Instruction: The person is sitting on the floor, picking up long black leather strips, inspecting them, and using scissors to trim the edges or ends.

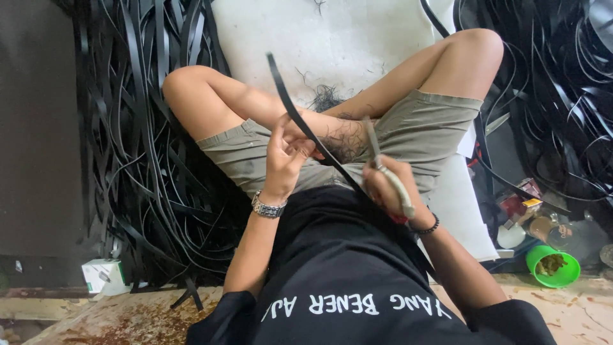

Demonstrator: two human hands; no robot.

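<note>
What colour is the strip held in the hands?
Black strip, clearest in the head view.

A long, thin black strip (300, 118) runs diagonally across the person's lap, its free end sticking up and away toward the white sheet, its lower part passing over the black shirt. A pair of scissors (383, 169) with pale handles points its blades up, just beside the strip.
</note>
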